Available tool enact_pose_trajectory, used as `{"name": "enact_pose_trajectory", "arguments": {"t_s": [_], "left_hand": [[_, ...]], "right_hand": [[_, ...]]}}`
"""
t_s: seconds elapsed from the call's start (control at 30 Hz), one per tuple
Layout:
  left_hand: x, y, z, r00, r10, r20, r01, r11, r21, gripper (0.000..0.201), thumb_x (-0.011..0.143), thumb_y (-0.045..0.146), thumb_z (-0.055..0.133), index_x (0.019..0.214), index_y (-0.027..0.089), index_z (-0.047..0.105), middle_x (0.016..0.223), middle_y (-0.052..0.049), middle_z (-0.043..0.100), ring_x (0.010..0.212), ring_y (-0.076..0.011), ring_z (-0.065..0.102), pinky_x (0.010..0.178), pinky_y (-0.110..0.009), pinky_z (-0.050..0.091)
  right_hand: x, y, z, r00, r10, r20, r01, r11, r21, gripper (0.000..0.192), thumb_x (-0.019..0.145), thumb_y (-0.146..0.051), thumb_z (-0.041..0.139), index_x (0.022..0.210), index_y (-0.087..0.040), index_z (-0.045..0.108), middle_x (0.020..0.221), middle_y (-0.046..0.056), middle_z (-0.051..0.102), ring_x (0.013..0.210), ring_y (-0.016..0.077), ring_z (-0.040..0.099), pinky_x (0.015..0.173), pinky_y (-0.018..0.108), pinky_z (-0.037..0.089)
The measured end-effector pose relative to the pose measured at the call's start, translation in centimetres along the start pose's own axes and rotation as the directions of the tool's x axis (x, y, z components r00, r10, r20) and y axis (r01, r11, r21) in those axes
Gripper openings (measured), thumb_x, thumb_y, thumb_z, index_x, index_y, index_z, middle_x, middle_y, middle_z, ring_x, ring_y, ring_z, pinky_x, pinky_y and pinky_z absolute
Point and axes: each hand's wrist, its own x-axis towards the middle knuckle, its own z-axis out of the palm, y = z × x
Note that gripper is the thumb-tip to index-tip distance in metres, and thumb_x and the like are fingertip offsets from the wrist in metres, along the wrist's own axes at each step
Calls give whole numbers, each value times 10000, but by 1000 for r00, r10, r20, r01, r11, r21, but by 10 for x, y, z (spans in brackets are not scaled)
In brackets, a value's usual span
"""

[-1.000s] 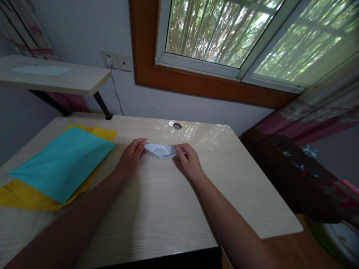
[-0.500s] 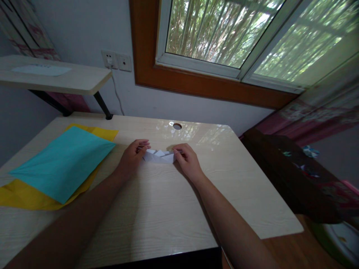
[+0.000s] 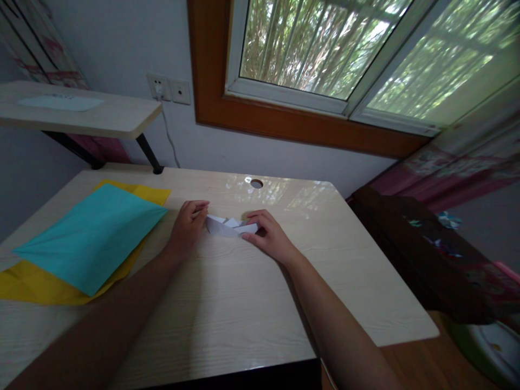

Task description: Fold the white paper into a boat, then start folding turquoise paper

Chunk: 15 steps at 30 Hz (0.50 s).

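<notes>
A small folded white paper boat (image 3: 225, 227) rests on the desk in front of me, its peak poking up between two raised sides. At its left tip is my left hand (image 3: 189, 223), with thumb and forefinger closed together on the end. My right hand (image 3: 268, 233) has its thumb on the near side and its fingers on the far side of the boat's right end, gripping it. The fingers partly cover both ends of the boat.
Turquoise paper (image 3: 95, 235) lies over yellow paper (image 3: 24, 281) on the left of the desk (image 3: 244, 303). A raised shelf (image 3: 122, 116) stands at the back left. The desk has a round cable hole (image 3: 257, 183) near the wall, below the window.
My right thumb has slid leftward along the boat's near side, and the right fingers are more spread around its end. My left hand has shifted slightly left.
</notes>
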Motion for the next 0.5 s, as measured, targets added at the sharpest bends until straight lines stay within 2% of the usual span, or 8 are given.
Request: {"name": "enact_pose_trajectory", "arguments": {"t_s": [0.1,0.27,0.4,0.5], "left_hand": [[1,-2,-1,999,26,-45,-25,1000,14,226,917,334,548,1083,208,636,1135,-87,617,1058,-222,631,922,-396,544],[2,-3,-3,992,34,-123,-29,999,40,244,906,348,563,1102,213,618,1154,-85,576,1048,-216,615,886,-372,549],[1,-2,-3,997,-7,-75,11,998,58,271,913,399,557,1092,207,622,1148,-84,589,948,-210,624,817,-366,551],[0,-1,-1,999,25,-41,-21,995,102,254,926,387,538,1080,208,631,1119,-74,593,913,-202,622,830,-368,538]], "right_hand": [[-2,4,-1,1000,2,31,-2,1000,4,172,851,-271,726,989,-235,630,1176,83,601,1071,206,595,818,329,539],[-3,10,1,998,-21,-63,17,998,-57,103,862,-165,671,923,-230,620,1188,85,547,1050,205,586,813,342,539],[-4,13,3,994,-60,-95,51,994,-95,124,860,-118,646,908,-232,638,1275,85,486,1003,189,606,872,383,534],[-3,15,3,994,-62,-88,52,993,-106,139,864,-106,633,913,-235,651,1264,84,499,976,186,618,860,382,540]]}}
